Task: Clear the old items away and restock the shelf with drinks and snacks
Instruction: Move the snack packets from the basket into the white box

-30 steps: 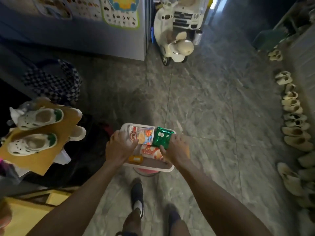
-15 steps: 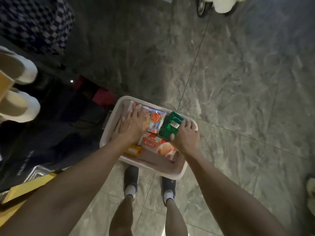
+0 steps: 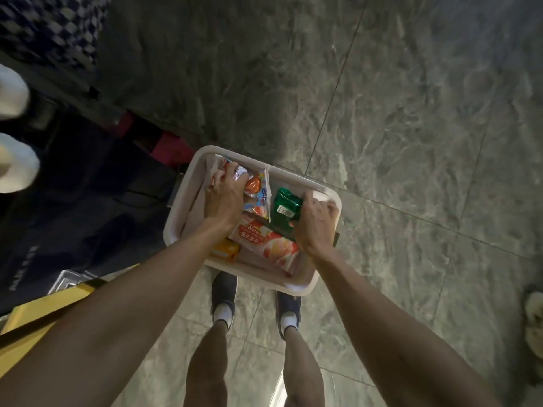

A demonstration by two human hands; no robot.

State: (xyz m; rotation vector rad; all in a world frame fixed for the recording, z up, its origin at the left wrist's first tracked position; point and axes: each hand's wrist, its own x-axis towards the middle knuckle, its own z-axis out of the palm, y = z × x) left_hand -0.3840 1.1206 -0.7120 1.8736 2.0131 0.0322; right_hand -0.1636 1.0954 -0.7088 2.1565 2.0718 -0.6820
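Head view, looking straight down. One white tray (image 3: 179,212) sits at the centre, above a grey marbled tile floor (image 3: 411,127). It is not clear what bears the tray.

Two bare forearms reach up from the bottom edge to it. The left hand (image 3: 221,198) lies inside the tray at its 10 o'clock side, its grip clenched on one crumpled pale snack bag (image 3: 258,192) printed in orange and blue. The right hand (image 3: 316,221) is at the tray's 3 o'clock side, its grip curled over the tray rim and pressed against one green packet (image 3: 283,210); whether it grasps the packet or only the rim cannot be told.

Four snack items can be counted in the tray. The pale bag is at 11 o'clock. The green packet is just beside it, at 1 o'clock. One long pink wafer pack (image 3: 264,245), marked "Wafer", lies slantwise from the centre toward 5 o'clock, partly under both hands. One small orange box (image 3: 224,249) sits at 7 o'clock, touching the left forearm.

Below the tray, at 6 o'clock, stand two legs with two dark shoes (image 3: 224,292) and white socks.

At 9 o'clock of the view are dark bags (image 3: 73,207), with two white shoe toes (image 3: 14,160) at the left edge. One yellow board (image 3: 35,318) shows at 8 o'clock. One checked cloth (image 3: 50,27) fills the 11 o'clock corner.
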